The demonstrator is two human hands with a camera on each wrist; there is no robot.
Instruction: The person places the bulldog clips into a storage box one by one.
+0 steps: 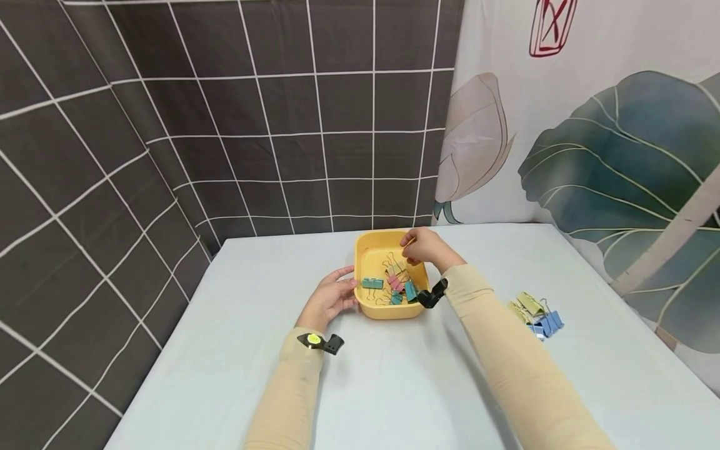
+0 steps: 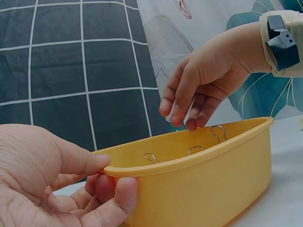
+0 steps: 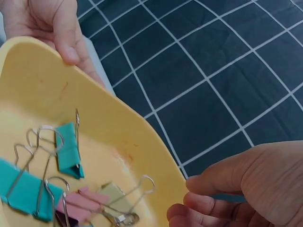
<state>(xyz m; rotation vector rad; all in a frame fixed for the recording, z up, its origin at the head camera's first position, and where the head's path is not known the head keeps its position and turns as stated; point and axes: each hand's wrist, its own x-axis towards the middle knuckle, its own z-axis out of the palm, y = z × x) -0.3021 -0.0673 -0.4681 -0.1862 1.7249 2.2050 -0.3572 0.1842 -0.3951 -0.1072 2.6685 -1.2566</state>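
Note:
A yellow plastic box (image 1: pixel 388 312) holds several binder clips, among them a green one (image 1: pixel 372 284), a pink one (image 3: pixel 83 203) and a pale yellow one (image 3: pixel 113 198). My left hand (image 1: pixel 332 297) grips the box's left side, thumb on the rim and fingers against the outer wall, as the left wrist view shows. Over the box's far right part hovers my right hand (image 1: pixel 424 245), its fingers bent and thumb close to the forefinger. A teal sliver shows between them in the right wrist view; whether it is held or lies behind is unclear.
Beyond my right forearm, a small pile of yellow binder clips (image 1: pixel 530 304) and blue binder clips (image 1: pixel 550 323) lies on the white table (image 1: pixel 225 350). A dark gridded curtain (image 1: pixel 292 150) hangs behind and to the left, with a flower-printed curtain (image 1: pixel 495 37) at the right.

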